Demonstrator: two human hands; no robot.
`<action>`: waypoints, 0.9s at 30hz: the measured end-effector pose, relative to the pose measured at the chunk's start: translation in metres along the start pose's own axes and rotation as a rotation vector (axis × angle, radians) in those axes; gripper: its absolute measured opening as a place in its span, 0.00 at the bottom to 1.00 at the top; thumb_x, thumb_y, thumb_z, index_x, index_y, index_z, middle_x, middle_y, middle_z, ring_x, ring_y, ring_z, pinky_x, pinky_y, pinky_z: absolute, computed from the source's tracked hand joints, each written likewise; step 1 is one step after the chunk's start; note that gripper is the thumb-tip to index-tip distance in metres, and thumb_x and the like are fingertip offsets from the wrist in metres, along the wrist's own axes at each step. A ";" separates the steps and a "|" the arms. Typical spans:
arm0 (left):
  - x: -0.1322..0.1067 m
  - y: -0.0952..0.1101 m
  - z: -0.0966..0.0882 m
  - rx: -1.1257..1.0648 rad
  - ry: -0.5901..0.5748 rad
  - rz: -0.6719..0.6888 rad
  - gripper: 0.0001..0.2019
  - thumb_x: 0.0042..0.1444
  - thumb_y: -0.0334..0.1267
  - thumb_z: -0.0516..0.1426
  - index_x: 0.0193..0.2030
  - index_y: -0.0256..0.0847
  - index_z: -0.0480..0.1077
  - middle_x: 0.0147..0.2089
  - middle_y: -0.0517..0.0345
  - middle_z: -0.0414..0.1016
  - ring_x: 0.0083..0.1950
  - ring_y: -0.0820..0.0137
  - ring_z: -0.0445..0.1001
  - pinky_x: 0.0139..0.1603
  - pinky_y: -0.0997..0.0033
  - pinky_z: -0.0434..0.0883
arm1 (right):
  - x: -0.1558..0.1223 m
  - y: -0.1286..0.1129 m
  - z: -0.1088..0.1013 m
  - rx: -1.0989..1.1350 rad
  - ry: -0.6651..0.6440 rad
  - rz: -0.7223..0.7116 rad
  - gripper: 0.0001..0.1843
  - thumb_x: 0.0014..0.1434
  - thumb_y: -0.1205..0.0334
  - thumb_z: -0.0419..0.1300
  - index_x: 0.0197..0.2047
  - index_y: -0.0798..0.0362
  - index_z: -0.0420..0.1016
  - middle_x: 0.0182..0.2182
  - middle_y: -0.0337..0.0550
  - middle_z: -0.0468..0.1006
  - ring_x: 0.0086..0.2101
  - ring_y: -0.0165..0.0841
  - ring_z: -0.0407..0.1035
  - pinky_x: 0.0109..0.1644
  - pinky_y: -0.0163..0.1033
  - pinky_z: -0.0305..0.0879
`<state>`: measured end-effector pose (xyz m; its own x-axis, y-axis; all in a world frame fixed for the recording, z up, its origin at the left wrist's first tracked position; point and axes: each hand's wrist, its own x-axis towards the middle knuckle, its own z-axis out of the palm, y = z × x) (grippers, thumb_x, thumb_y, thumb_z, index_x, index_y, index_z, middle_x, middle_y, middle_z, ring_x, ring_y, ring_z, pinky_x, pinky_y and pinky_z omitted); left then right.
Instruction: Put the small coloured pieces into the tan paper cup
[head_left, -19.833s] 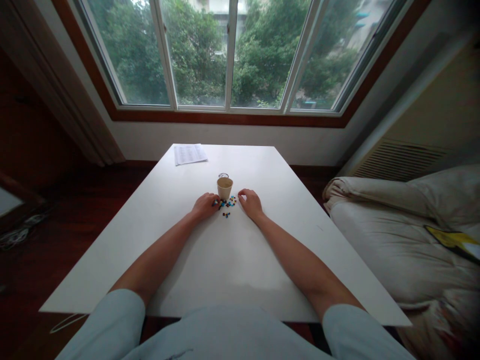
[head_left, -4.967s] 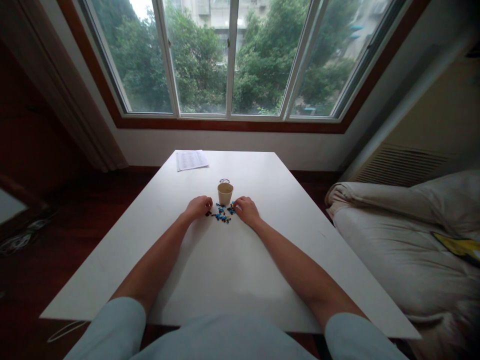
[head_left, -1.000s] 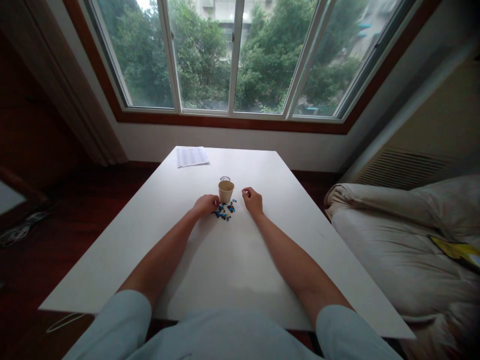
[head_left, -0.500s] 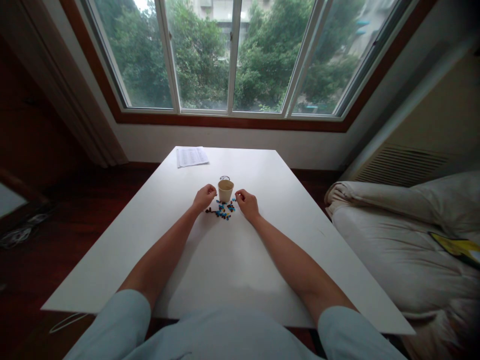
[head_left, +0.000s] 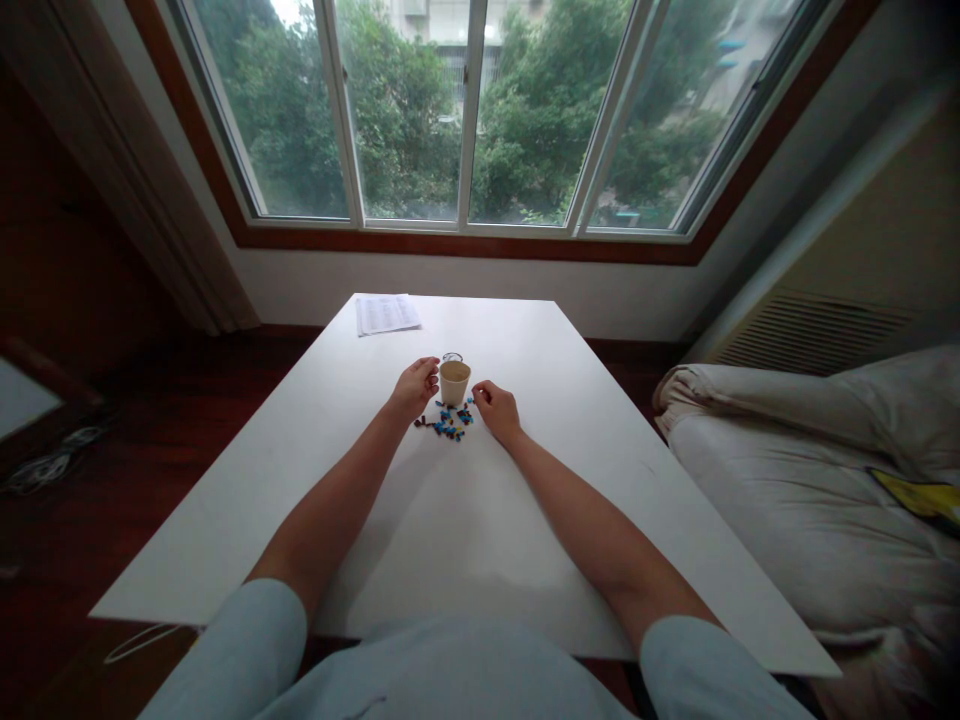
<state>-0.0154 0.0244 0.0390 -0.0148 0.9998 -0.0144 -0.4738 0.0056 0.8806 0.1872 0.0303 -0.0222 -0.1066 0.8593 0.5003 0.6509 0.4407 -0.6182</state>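
1. At the middle of the white table [head_left: 480, 560], the tan cup [head_left: 454, 387] is stood upright; it serves as dial centre, with twelve o'clock toward the window [head_left: 405, 140].
2. Small coloured pieces [head_left: 450, 431] are scattered from four to eight o'clock, the nearest just beside the cup's base.
3. The left hand [head_left: 415, 388] is positioned at nine o'clock, fingers bent beside the rim. Whether the cup is touched, or a piece pinched, cannot be told.
4. The right hand [head_left: 498, 408] is positioned between three and four o'clock, thumb and forefinger drawn close near the outermost pieces. Whether anything is pinched cannot be told.
5. Light fingertip pressure should be applied to single pieces, since they are judged small enough to slip.
6. Contact with the cup's wall should be avoided; it is judged light and easily tipped.
7. Wrists should be raised over the six o'clock sector, so that loose pieces are not swept aside.
8. The printed sheets [head_left: 388, 314], between ten and eleven o'clock, should be left undisturbed.
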 end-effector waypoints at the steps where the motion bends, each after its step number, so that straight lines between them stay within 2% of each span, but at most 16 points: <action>1: -0.001 -0.001 0.002 -0.004 0.006 -0.006 0.13 0.51 0.41 0.64 0.40 0.38 0.70 0.28 0.65 0.66 0.25 0.83 0.63 0.26 0.81 0.62 | 0.000 -0.001 0.000 0.001 0.000 0.001 0.16 0.62 0.56 0.50 0.38 0.52 0.77 0.22 0.35 0.68 0.25 0.28 0.59 0.33 0.32 0.55; 5: -0.003 -0.003 0.004 0.032 0.042 -0.025 0.11 0.53 0.40 0.63 0.39 0.37 0.70 0.29 0.63 0.69 0.25 0.83 0.64 0.28 0.81 0.64 | 0.000 -0.004 0.000 0.000 -0.003 0.004 0.15 0.62 0.55 0.50 0.37 0.52 0.77 0.22 0.35 0.68 0.25 0.28 0.60 0.33 0.32 0.55; 9: -0.003 -0.002 0.003 0.043 0.044 -0.050 0.12 0.53 0.38 0.62 0.43 0.36 0.72 0.35 0.57 0.75 0.26 0.82 0.66 0.29 0.80 0.66 | -0.001 -0.006 0.000 -0.010 -0.018 0.010 0.15 0.61 0.56 0.51 0.38 0.52 0.77 0.22 0.35 0.68 0.24 0.28 0.59 0.33 0.32 0.56; 14: -0.006 0.001 0.003 0.118 -0.017 -0.069 0.15 0.54 0.38 0.60 0.47 0.35 0.74 0.45 0.50 0.79 0.25 0.82 0.67 0.29 0.78 0.68 | -0.002 -0.010 -0.002 -0.010 -0.026 0.005 0.15 0.62 0.55 0.51 0.37 0.52 0.77 0.21 0.34 0.67 0.24 0.28 0.59 0.33 0.32 0.55; 17: -0.009 0.003 0.004 0.177 -0.045 -0.066 0.17 0.54 0.39 0.60 0.49 0.35 0.74 0.47 0.48 0.79 0.25 0.82 0.66 0.29 0.78 0.67 | -0.002 -0.011 -0.002 -0.017 -0.037 0.009 0.15 0.62 0.56 0.51 0.38 0.52 0.77 0.21 0.34 0.68 0.25 0.28 0.59 0.33 0.32 0.55; 23: -0.004 0.006 0.000 0.314 -0.041 0.014 0.15 0.52 0.40 0.59 0.45 0.35 0.75 0.42 0.48 0.80 0.24 0.81 0.64 0.28 0.77 0.66 | 0.001 -0.003 0.001 -0.090 -0.134 0.018 0.12 0.60 0.62 0.53 0.39 0.51 0.78 0.25 0.36 0.71 0.27 0.29 0.62 0.35 0.32 0.56; 27: -0.002 0.009 -0.008 0.612 -0.009 0.140 0.12 0.53 0.40 0.56 0.39 0.37 0.76 0.34 0.54 0.77 0.26 0.78 0.66 0.30 0.76 0.64 | 0.002 0.002 0.004 -0.158 -0.227 -0.022 0.11 0.57 0.68 0.55 0.39 0.50 0.79 0.31 0.39 0.75 0.33 0.30 0.65 0.38 0.33 0.57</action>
<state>-0.0268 0.0220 0.0434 -0.0319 0.9920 0.1219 0.1227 -0.1172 0.9855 0.1856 0.0338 -0.0246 -0.2763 0.8939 0.3530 0.7540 0.4294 -0.4971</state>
